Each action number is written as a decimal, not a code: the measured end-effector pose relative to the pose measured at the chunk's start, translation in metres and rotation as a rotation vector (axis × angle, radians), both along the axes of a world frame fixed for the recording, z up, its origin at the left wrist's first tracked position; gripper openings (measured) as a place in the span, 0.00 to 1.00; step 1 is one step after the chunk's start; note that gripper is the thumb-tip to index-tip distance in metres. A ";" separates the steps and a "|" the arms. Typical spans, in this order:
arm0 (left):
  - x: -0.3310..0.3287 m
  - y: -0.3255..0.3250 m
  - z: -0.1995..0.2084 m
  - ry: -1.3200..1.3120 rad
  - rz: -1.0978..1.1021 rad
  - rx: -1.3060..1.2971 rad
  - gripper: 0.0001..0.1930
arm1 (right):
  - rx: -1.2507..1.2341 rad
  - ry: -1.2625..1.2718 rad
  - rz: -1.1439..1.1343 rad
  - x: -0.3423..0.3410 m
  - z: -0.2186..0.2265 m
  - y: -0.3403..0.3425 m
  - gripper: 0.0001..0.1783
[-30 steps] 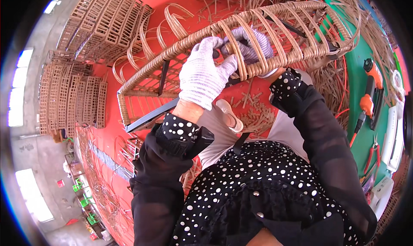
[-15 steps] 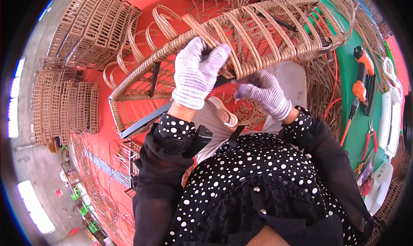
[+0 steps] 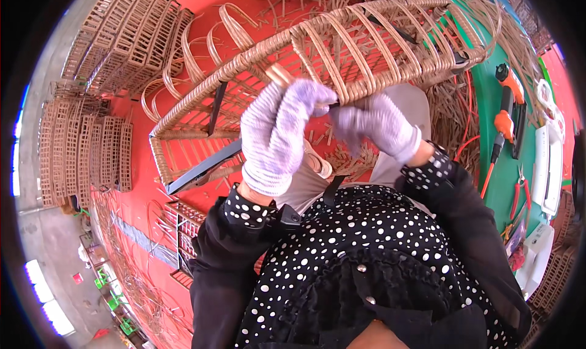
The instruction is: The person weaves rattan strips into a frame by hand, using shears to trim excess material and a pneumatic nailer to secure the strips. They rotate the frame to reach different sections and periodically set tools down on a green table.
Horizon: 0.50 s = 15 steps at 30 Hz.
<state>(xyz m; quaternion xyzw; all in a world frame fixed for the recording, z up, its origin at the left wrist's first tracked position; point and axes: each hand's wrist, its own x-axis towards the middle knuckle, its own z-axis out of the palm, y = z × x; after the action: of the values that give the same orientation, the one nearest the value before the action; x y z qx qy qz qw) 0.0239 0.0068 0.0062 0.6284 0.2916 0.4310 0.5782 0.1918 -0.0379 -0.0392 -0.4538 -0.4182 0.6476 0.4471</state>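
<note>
Some tan strip [image 3: 279, 74] in left fingers [image 3: 307, 92]

A head-worn fisheye camera looks steeply down onto a woven frame [image 3: 274, 43] close by. Its wide view takes in the wearer's shirt [image 3: 366, 227] on the frame's near side and stacked racks [image 3: 125, 40] to the frame's left.

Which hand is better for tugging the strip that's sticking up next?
Probably the left hand: it seems to pinch the strip, whose end pokes out above it. The right hand, blurred, is farther from that end, by the frame.
</note>
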 end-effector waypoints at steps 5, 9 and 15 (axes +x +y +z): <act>0.001 0.004 -0.006 -0.011 -0.032 -0.091 0.16 | 0.312 -0.593 -0.271 0.015 0.051 0.008 0.12; 0.004 -0.002 -0.009 -0.064 -0.012 -0.109 0.17 | 0.049 -0.954 0.148 0.015 0.072 0.068 0.16; 0.025 0.022 -0.009 -0.204 0.136 -0.217 0.17 | 0.049 -0.874 0.164 0.015 0.058 0.071 0.20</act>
<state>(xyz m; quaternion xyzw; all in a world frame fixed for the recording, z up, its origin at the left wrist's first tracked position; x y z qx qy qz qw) 0.0492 0.0293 -0.0023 0.4942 0.3179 0.4966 0.6388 0.2065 0.0329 0.0192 -0.6394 -0.6178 0.4182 0.1861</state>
